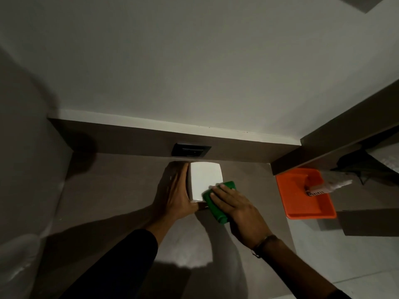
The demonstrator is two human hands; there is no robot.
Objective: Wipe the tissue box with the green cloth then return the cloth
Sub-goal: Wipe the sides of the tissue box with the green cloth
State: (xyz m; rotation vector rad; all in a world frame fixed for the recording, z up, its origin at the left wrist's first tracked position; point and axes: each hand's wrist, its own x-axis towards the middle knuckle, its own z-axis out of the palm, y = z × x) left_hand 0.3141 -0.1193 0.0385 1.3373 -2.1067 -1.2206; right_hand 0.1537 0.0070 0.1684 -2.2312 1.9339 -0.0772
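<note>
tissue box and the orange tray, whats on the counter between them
In the head view, only the green cloth under the right hand, beside the tissue box; then bare counter up to the orange tray.

Left hand [177,195] steadies tissue box [205,180]; right hand [239,210] presses green cloth [216,203]

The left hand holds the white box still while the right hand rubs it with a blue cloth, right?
Not quite: the cloth is green, not blue, as the head view shows. The left hand does steady the white box while the right hand rubs it.
</note>
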